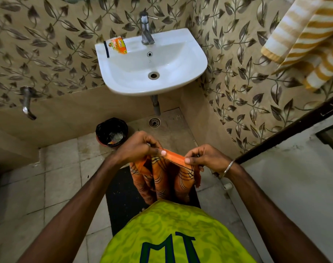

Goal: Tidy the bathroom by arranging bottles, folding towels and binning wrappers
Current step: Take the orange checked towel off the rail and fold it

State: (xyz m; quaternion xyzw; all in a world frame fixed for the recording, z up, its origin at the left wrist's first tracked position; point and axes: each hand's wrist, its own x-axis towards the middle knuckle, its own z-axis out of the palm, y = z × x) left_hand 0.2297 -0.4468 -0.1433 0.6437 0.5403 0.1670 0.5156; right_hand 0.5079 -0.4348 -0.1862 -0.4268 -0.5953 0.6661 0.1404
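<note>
Both the left hand [141,147] and the right hand [203,156] pinch the top hem of the orange black-lined cloth towel [161,179], hanging before the waist, apparently to square edges for folding.

This is a small home bathroom. A white washbasin [152,63] with a steel tap [145,29] hangs on a wall of leaf-patterned tiles [48,44]. A second tap [27,102] juts from the wall at the left. A floor drain [154,122] sits below the basin, with a lined bin [111,132] just beside it. A striped towel [306,38] hangs at the upper right.
</note>
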